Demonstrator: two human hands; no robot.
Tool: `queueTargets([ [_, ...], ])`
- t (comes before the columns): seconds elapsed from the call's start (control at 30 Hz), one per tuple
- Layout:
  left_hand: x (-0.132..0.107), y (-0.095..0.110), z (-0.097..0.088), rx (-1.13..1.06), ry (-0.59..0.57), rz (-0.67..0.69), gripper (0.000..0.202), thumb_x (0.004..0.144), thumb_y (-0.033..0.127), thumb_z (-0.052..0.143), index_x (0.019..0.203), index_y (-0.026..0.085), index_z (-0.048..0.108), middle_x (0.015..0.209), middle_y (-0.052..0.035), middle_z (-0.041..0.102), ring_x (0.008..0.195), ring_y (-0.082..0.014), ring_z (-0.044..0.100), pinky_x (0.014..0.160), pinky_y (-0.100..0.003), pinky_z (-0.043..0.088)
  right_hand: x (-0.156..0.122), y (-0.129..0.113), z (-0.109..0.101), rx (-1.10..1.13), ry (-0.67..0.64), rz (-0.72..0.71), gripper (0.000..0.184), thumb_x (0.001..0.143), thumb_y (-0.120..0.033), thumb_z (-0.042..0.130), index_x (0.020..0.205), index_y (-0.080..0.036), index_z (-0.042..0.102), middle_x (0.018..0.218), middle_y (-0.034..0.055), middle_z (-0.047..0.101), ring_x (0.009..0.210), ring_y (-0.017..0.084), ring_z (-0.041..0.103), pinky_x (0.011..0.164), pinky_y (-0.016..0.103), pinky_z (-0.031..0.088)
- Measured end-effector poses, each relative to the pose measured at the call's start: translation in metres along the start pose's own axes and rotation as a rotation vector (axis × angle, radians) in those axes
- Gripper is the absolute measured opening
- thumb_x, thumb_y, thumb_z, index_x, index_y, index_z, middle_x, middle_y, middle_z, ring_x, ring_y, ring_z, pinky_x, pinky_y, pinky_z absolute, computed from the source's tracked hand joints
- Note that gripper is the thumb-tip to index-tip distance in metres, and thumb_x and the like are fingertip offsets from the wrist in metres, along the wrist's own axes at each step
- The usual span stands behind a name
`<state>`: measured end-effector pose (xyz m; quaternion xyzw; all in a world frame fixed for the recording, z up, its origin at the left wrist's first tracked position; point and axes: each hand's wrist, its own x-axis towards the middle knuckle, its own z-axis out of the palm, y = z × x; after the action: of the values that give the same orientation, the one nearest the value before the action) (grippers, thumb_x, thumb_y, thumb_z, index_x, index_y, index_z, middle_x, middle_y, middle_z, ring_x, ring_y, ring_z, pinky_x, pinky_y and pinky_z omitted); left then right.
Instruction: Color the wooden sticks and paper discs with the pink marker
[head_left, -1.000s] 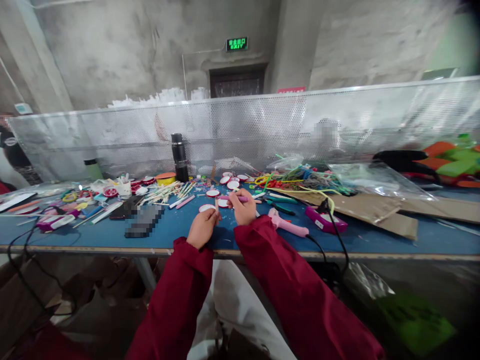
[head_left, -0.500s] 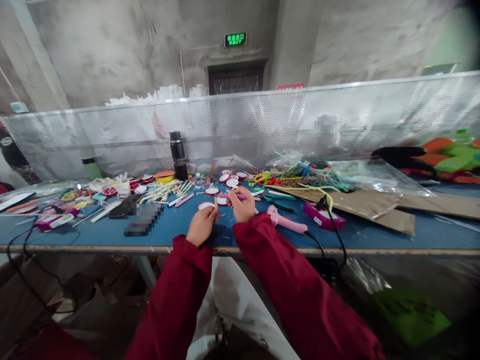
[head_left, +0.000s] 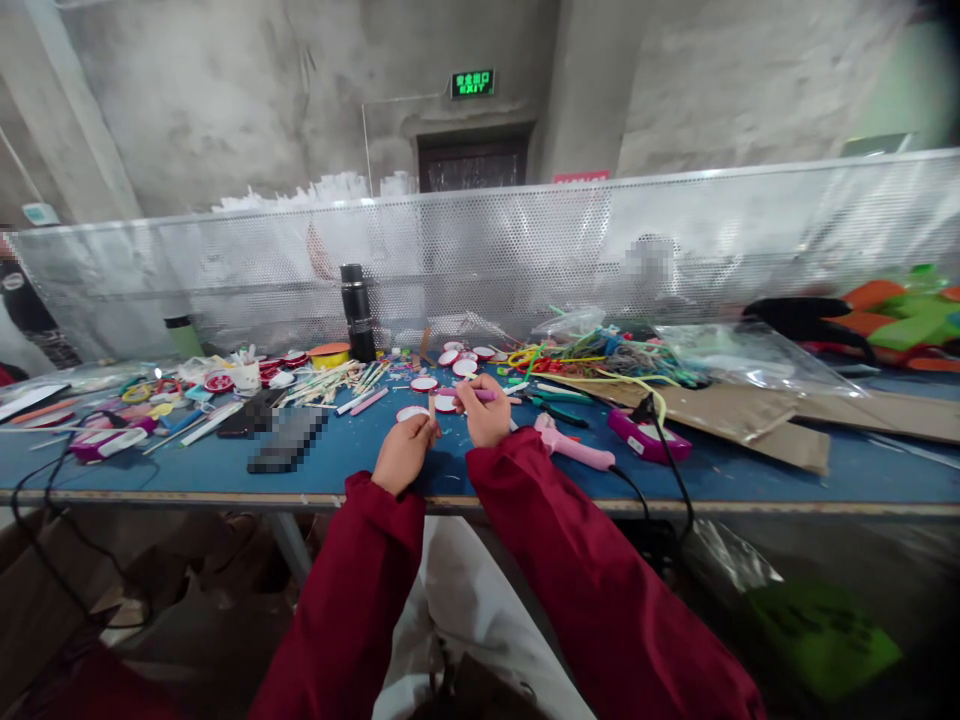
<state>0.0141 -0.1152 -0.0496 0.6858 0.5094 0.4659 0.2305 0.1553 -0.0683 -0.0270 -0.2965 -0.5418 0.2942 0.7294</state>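
Note:
My left hand (head_left: 406,452) is closed around a short, thin tan stick (head_left: 432,404) that stands upright from its fingertips. In my right hand (head_left: 486,418) is a purple pen-like tool (head_left: 484,394), pinched and lying almost level, its left end close to the stick. Whether the two touch is too small to tell. Just beyond my fingers lie several round white discs with red rims (head_left: 424,384). A pink glue gun (head_left: 576,446) rests beside my right wrist, and pliers with dark teal handles (head_left: 561,411) lie behind it.
A purple box with a cable (head_left: 649,436) sits right of the glue gun. Phones (head_left: 288,441), pale sticks (head_left: 330,381) and a black flask (head_left: 358,315) are to the left. Tangled coloured cords (head_left: 600,352) and cardboard (head_left: 720,408) fill the right. A perforated metal screen (head_left: 480,250) backs the table.
Both hands keep nearly the same place and grip. The whole view has shifted very slightly.

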Motion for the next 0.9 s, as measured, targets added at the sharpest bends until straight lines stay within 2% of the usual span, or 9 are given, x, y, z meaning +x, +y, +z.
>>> queueTargets([
  [0.33,0.0014,-0.0046,0.0002,-0.020,-0.014,0.027,0.036,0.095,0.045,0.044,0.079,0.018,0.063,0.064,0.0013,0.054,0.059,-0.0126,0.046,0.057,-0.025,0.033,-0.0014,-0.0062,0.0001,-0.019,0.017,-0.019,0.030,0.079,-0.041,0.066,0.060,-0.023,0.050,0.051,-0.0036,0.058,0.047,0.013,0.053,0.050,0.026,0.041],
  [0.57,0.0007,-0.0045,0.0000,-0.020,-0.017,0.005,0.037,0.095,0.046,0.043,0.080,0.018,0.063,0.064,0.0013,0.055,0.058,-0.0124,0.044,0.056,-0.025,0.033,-0.0004,0.0001,0.0002,0.006,0.019,-0.013,0.026,0.079,-0.035,0.064,0.061,-0.023,0.050,0.049,-0.0049,0.057,0.046,0.012,0.052,0.048,0.025,0.040],
  [0.9,-0.0005,-0.0009,0.0001,-0.019,-0.005,0.001,0.037,0.094,0.046,0.044,0.080,0.018,0.063,0.063,0.0010,0.053,0.059,-0.0131,0.045,0.057,-0.025,0.034,-0.0006,-0.0009,-0.0001,-0.007,0.027,-0.017,0.026,0.079,-0.036,0.064,0.061,-0.023,0.050,0.050,-0.0049,0.057,0.046,0.012,0.052,0.049,0.025,0.040],
])
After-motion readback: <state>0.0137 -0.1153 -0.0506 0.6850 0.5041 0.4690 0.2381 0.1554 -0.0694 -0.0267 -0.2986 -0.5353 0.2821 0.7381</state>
